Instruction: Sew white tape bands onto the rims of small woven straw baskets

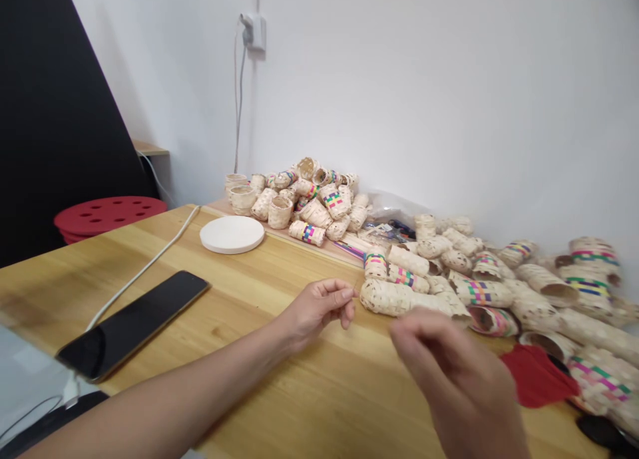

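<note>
Fingers [330,287]: are curling on 2 hands, left hand [313,314] and right hand [456,379]; whether either is pinching anything, cannot tell.
Woven pile [482,291]: is lying along the wall; a brushing knuckle could be setting it rolling.
Long woven tube [387,298]: is lying just beside the left fingertips.
Woven cup [280,214]: is standing upright, contents not showing.

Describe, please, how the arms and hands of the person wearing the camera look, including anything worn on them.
The left hand and right hand wear no gloves. The left forearm shows no sleeve, watch or bracelet. The right hand is blurred, so small details cannot be told; a right sleeve, if any, is out of view.
</note>
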{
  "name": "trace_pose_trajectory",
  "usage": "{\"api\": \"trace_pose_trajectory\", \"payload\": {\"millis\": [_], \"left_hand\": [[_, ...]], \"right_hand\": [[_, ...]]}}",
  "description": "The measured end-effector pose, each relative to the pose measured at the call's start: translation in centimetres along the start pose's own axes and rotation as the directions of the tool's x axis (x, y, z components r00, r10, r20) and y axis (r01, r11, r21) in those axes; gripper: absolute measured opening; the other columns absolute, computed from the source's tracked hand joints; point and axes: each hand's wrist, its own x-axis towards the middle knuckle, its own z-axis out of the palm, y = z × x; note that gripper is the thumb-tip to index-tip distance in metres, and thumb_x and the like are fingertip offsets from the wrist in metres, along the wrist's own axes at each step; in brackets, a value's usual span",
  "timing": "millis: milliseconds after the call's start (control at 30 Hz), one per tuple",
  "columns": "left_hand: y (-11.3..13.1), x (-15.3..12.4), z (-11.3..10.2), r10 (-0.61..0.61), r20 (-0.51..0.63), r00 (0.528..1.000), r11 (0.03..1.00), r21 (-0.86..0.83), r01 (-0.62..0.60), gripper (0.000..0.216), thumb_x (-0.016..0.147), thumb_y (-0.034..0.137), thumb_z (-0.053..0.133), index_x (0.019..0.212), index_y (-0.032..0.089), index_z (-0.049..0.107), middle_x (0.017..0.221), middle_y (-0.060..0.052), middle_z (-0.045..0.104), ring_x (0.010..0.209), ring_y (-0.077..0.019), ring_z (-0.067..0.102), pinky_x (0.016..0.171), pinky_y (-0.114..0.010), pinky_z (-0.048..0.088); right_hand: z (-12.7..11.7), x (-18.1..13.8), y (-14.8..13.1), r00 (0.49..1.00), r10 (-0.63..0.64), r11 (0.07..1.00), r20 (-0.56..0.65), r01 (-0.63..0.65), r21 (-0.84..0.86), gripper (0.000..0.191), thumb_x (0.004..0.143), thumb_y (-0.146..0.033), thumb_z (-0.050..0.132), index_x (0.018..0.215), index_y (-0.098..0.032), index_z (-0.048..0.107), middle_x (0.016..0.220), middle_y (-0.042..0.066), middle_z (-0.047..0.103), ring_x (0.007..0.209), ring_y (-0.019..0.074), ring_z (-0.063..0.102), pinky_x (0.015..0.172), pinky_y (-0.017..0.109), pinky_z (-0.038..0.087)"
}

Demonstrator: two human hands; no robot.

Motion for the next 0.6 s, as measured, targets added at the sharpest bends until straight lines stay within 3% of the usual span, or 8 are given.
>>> {"api": "trace_pose_trajectory", "payload": {"millis": [133,300,600], "left_hand": [[0.1,-0.2,0.2,0.010,0.054,0.999,1.000,-0.012,-0.010,0.026,0.076,0.034,0.073,0.082,0.011,0.064,0.061,-0.001,0.062,0.052,-0.0089,0.055,0.056,-0.021,0.040],[0.0,-0.4,0.3,0.002,0.050,0.999,1.000,-0.025,-0.001,0.026,0.076,0.035,0.074,0.082,0.011,0.065,0.061,-0.001,0.062,0.052,-0.0091,0.055,0.057,-0.022,0.041],[-0.5,-0.5,0.8,-0.023,0.054,0.998,0.998,-0.051,0.026,0.028,0.075,0.035,0.074,0.079,0.010,0.064,0.058,-0.002,0.062,0.049,-0.0092,0.055,0.054,-0.021,0.040]], "right_hand": [[1.6,2.2,2.1,0.989,0.142,0.985,-0.045,-0.137,0.103,0.019,0.080,-0.038,0.061,0.074,-0.020,0.064,0.063,-0.001,0.060,0.057,0.0134,0.053,0.051,0.023,0.043],[3.7,1.7,3.7,0.952,0.293,0.928,-0.084,-0.262,0.264,0.022,0.078,-0.041,0.065,0.078,-0.019,0.064,0.067,-0.001,0.060,0.060,0.0121,0.050,0.054,0.022,0.040],[3.8,1.2,4.1,0.925,0.349,0.917,-0.152,-0.304,0.258,0.026,0.074,-0.044,0.066,0.075,-0.018,0.065,0.064,-0.002,0.061,0.060,0.0125,0.055,0.057,0.021,0.045]]}}
